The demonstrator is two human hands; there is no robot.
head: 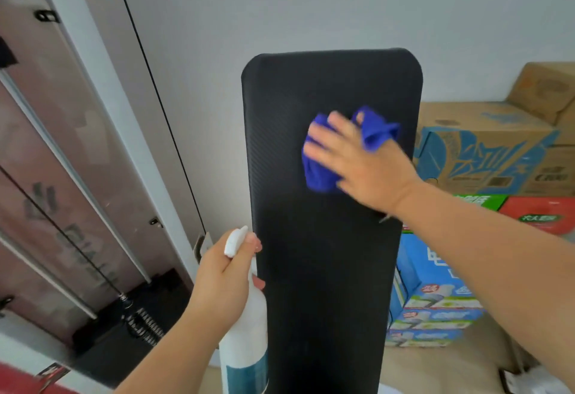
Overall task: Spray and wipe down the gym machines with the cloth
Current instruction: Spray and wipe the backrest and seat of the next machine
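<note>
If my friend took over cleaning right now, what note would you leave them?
Right hand: pressed flat on the blue cloth, wiping the upper part of the black pad.
Left hand: gripping the white spray bottle beside the pad's left edge, nozzle up.
Done: wiping of the upper pad is under way; I cannot tell how much is sprayed.
Left: wipe the lower pad, then the cable machine on the left.

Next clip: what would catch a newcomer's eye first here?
The tall black pad fills the centre, and the right hand presses a bright blue cloth flat against its upper part. Lower left, the left hand grips a white spray bottle beside the pad's edge. Stacked cardboard boxes sit behind on the right.
</note>
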